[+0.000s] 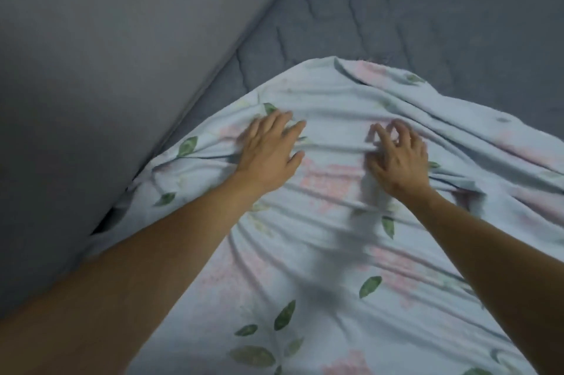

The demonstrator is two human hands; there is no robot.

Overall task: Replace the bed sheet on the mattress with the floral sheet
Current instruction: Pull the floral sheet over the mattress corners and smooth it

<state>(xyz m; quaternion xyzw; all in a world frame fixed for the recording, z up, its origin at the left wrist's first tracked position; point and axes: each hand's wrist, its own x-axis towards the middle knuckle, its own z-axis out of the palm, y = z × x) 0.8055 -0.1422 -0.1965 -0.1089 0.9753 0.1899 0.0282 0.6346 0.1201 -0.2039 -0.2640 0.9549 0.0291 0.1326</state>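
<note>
The floral sheet (329,222), pale blue with pink flowers and green leaves, lies rumpled over the near part of the grey quilted mattress (412,17). Its far edge bunches in a curve, leaving the mattress bare beyond it. My left hand (268,145) lies flat on the sheet with straight fingers, pressing the cloth. My right hand (396,158) rests on the sheet a little to the right, fingers spread and bent at the tips, touching a fold. Neither hand visibly pinches cloth. The picture is motion-blurred.
A plain grey wall or padded headboard (122,54) runs diagonally along the mattress's left side. A dark narrow gap (105,222) shows between it and the mattress, where the sheet's left edge hangs.
</note>
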